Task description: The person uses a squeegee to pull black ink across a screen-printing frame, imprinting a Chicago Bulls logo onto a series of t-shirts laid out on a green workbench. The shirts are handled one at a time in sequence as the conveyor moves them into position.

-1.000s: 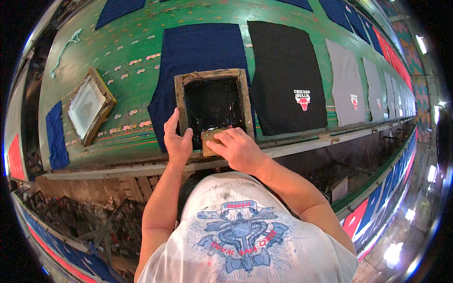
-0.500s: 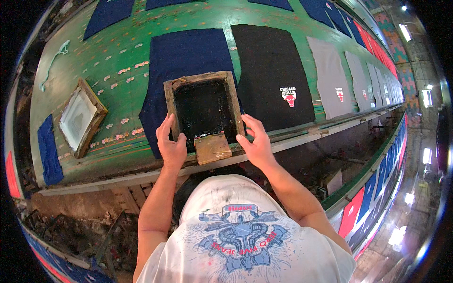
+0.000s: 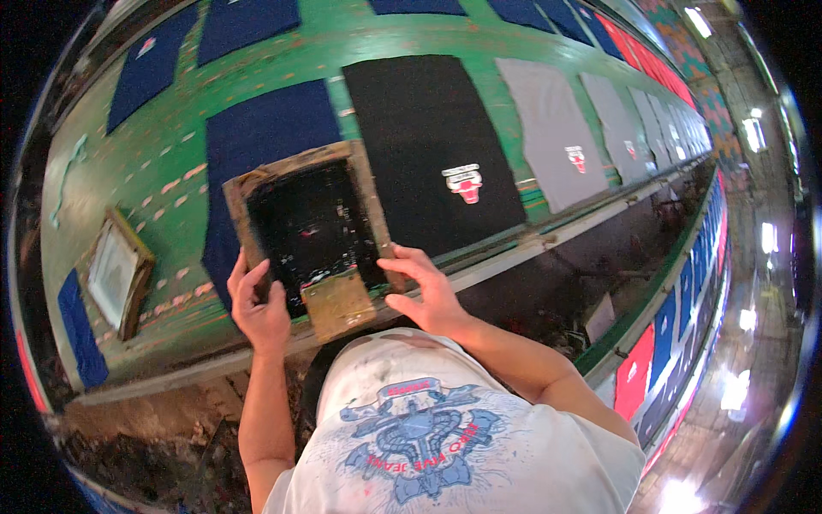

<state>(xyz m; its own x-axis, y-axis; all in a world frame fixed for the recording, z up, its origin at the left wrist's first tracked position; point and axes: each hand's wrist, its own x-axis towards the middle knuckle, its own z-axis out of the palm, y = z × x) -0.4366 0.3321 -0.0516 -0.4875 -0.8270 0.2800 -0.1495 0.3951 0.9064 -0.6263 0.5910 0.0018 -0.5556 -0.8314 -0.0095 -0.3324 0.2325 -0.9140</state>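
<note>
Head view — left hand (image 3: 259, 307): grasping wooden frame (image 3: 291, 164) at its 8 o'clock. Right hand (image 3: 421, 287): fingertips on it at 4 o'clock, thumb spread; firmness cannot be told. Wooden block (image 3: 340, 307): frame's 5 o'clock, unheld. Navy cloth (image 3: 270, 113): 11 o'clock, partly beneath; visible part unprinted, rest hidden — seemingly unfinished. Black cloth (image 3: 419, 111), nearest grey cloth (image 3: 548, 120): 2 o'clock, emblems present, judged done. Second frame (image 3: 140, 300): 9 o'clock, on green worktop (image 3: 175, 244).

Screen-printing workshop: wooden-framed screen (image 3: 310, 218), printed fabric panels (image 3: 432, 154).
</note>
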